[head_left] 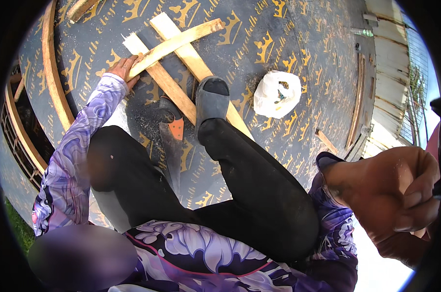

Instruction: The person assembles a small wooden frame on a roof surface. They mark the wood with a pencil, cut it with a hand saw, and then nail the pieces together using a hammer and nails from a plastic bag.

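My left hand (pixel 125 71) is closed round the near left end of a wooden strip (pixel 179 44). That strip lies slantwise across two other lengths of wood, a short board (pixel 167 83) and a longer board (pixel 181 51). My foot, in a dark grey clog (pixel 212 104), rests over the boards. Between my legs lies a handsaw (pixel 172 153) with an orange part near its dark handle. Close to the camera at the right, my right hand (pixel 395 194) is raised with its fingers curled in; whatever they hold, if anything, is hidden.
A white plastic bag (pixel 277 95) sits open right of my foot, small pieces inside. Long timber (pixel 55 68) runs along the left, beside a gap with metal bars (pixel 23 131). Sawdust dots the dark printed panel floor (pixel 249 29). A small wood offcut (pixel 326 141) lies at right.
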`<state>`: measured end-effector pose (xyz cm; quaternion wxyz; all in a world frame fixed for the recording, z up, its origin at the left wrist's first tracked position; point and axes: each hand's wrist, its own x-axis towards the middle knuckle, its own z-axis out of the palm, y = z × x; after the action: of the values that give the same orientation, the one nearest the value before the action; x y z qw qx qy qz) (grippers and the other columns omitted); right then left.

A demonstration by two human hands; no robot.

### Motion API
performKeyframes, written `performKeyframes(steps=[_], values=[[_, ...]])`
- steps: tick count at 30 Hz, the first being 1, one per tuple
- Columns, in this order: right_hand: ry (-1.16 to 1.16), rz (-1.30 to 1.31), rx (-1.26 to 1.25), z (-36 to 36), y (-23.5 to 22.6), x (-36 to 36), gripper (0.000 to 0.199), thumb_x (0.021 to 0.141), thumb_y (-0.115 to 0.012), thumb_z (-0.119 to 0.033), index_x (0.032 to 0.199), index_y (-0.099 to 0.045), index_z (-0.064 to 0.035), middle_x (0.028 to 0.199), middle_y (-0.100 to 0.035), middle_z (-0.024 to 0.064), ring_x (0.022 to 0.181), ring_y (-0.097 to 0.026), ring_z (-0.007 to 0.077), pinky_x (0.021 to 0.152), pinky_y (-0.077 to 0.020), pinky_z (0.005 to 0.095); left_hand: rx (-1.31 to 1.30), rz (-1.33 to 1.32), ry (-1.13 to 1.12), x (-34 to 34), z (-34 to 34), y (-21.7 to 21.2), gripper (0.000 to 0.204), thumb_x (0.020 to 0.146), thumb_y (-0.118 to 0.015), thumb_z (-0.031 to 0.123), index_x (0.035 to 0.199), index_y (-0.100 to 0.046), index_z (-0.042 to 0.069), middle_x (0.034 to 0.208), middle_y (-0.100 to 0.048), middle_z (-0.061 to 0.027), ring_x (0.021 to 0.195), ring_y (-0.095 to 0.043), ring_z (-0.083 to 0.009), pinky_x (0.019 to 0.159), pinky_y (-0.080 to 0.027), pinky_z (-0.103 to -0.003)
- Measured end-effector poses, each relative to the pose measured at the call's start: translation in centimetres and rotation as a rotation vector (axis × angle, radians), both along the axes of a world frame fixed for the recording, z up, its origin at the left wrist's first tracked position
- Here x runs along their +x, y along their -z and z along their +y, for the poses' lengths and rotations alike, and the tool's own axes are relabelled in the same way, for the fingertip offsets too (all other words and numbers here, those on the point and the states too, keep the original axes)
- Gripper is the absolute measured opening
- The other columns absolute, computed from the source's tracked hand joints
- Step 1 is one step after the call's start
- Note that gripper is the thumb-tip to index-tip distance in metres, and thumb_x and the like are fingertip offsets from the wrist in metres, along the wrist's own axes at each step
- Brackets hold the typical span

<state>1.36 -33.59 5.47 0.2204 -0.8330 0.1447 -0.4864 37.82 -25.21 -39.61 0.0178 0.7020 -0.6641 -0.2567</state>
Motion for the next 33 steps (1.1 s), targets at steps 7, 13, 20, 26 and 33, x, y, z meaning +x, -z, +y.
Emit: performKeyframes(steps=[7, 13, 20, 26, 33], values=[[-0.308, 0.023, 0.167, -1.8, -0.9, 2.1, 0.031, 0.098, -0.049, -0.046, 0.081, -0.065, -0.0256, 0.062, -0.059, -0.0079, 0.054, -0.052, 0.0054, 0.060, -0.0431, 0.0229, -0.025, -0.048, -0.021, -0.3, -0.5, 0.9, 0.068, 0.087, -0.071, 0.032, 0.145, -0.040, 0.015, 0.132, -0.053, -0.0146, 0.120, -0.057, -0.0360, 0.102, -0.049, -0.043], [-0.290, 0.047, 0.152, -1.9, -2.1, 3.4, 0.029, 0.098, -0.052, -0.041, 0.082, -0.065, -0.0205, 0.064, -0.060, -0.0046, 0.055, -0.053, 0.0092, 0.060, -0.0440, 0.0253, -0.036, -0.006, -0.002, 0.1, -0.4, 1.3, 0.069, 0.086, -0.071, 0.028, 0.145, -0.039, 0.012, 0.131, -0.053, -0.0167, 0.119, -0.057, -0.0380, 0.102, -0.049, -0.045], [-0.266, 0.004, 0.126, -3.3, -3.3, 4.4, 0.028, 0.098, -0.055, -0.036, 0.083, -0.065, -0.0146, 0.066, -0.061, -0.0007, 0.057, -0.055, 0.0137, 0.060, -0.0449, 0.0281, -0.029, 0.048, -0.022, -1.0, -0.8, 0.6, 0.067, 0.085, -0.072, 0.028, 0.143, -0.041, 0.012, 0.128, -0.054, -0.0156, 0.117, -0.058, -0.0378, 0.100, -0.050, -0.045], [-0.219, -0.029, 0.202, -4.9, -2.2, 5.4, 0.026, 0.098, -0.058, -0.031, 0.084, -0.066, -0.0096, 0.068, -0.063, 0.0026, 0.058, -0.057, 0.0176, 0.059, -0.0458, 0.0304, -0.070, 0.038, -0.023, 0.4, -0.1, 1.5, 0.065, 0.086, -0.070, 0.028, 0.142, -0.042, 0.012, 0.127, -0.054, -0.0151, 0.115, -0.059, -0.0380, 0.098, -0.051, -0.045], [0.151, 0.186, 0.488, -5.4, 6.7, 5.2, 0.025, 0.098, -0.062, -0.025, 0.084, -0.066, -0.0037, 0.070, -0.064, 0.0065, 0.060, -0.059, 0.0220, 0.059, -0.0468, 0.0332, -0.040, 0.042, 0.000, -1.6, -1.4, 0.4, 0.067, 0.085, -0.072, 0.031, 0.143, -0.043, 0.014, 0.127, -0.055, -0.0139, 0.113, -0.061, -0.0359, 0.096, -0.052, -0.044]])
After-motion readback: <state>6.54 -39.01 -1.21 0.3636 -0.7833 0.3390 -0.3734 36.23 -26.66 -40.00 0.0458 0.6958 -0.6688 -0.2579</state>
